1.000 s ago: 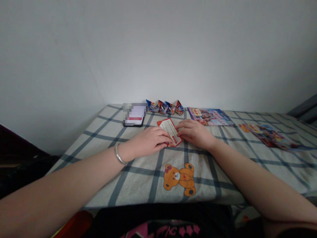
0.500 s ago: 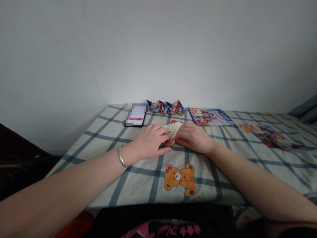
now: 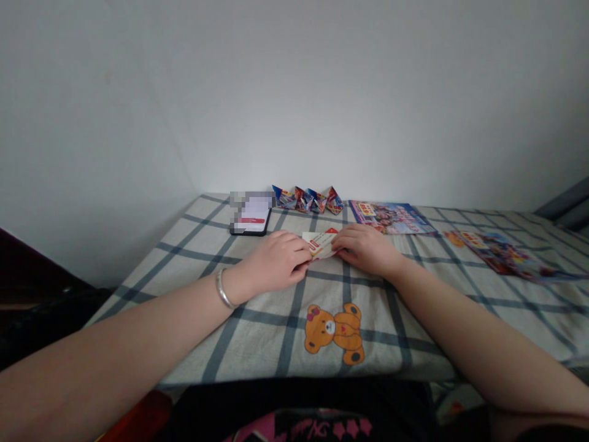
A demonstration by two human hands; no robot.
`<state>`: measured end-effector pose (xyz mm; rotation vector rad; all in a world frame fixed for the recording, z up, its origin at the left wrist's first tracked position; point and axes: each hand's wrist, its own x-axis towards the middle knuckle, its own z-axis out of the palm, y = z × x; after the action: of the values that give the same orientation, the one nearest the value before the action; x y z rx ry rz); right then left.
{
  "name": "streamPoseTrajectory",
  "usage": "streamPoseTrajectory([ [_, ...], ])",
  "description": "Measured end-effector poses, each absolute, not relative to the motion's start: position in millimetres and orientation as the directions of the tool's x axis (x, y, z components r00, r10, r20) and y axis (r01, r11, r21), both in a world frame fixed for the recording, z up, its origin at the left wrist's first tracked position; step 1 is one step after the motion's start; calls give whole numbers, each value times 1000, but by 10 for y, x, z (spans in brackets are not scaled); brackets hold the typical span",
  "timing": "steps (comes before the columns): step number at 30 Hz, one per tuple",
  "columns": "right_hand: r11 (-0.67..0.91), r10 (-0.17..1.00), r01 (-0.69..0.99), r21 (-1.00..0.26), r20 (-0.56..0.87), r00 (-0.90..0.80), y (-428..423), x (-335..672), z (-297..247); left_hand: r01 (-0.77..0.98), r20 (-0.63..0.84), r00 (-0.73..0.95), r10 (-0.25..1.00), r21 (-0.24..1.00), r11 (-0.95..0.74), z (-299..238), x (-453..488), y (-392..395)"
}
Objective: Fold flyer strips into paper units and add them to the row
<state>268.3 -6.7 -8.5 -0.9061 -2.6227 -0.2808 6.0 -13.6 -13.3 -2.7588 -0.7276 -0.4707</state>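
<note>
My left hand [image 3: 275,263] and my right hand [image 3: 365,247] both pinch a small red and white paper [image 3: 321,243] that lies folded on the checked sheet [image 3: 257,331]. The left hand's fingertips press its left edge, the right hand's fingertips hold its right end. A silver bangle [image 3: 222,288] sits on my left wrist. Behind the paper, a row of several folded paper shapes [image 3: 307,199] stands against the wall.
A black phone [image 3: 251,216] lies at the back left. A colourful leaflet [image 3: 389,217] lies at the back, a second leaflet [image 3: 504,254] further right. An orange bear print [image 3: 335,331] marks the sheet near me. The white wall runs close behind.
The paper lay flat as a red-edged card, then was lifted and folded over. It is now a smaller, flatter folded piece, and both hands have shifted slightly away from me.
</note>
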Motion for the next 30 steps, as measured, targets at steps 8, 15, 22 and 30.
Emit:
streamPoseTrajectory([
  [8,802,548,596,31,360,-755,-118,2632,-65,556,384,790,479,-119,-822,-135,22,-108],
  [15,816,546,579,10,315,-776,-196,2553,-44,587,385,775,502,-141,-798,-130,22,-114],
  [22,833,539,552,-46,293,-789,-264,2499,-9,570,398,784,477,-154,-807,-142,23,-89],
  [30,793,596,606,-62,289,-750,-287,2476,-9,547,375,799,470,-129,-827,-133,28,-89],
])
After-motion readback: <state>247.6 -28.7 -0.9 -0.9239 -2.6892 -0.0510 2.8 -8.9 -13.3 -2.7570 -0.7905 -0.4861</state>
